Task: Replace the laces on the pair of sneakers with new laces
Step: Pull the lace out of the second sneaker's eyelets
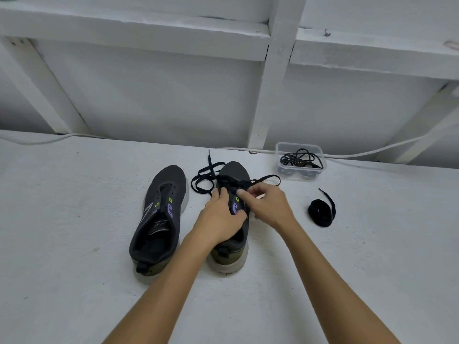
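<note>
Black lace [206,177] is trailing from the right sneaker [233,175], sitting beside the laceless left sneaker [159,219]. Left hand [218,219] is lying flat, fingers relaxed, on its tongue while right hand [268,204] is pinching the lace.

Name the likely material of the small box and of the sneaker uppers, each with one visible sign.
Box: probably clear plastic; the tangled black laces show through its glossy walls. Sneaker uppers: seemingly dark, matte knit fabric, with fine texture and no shine.
</note>
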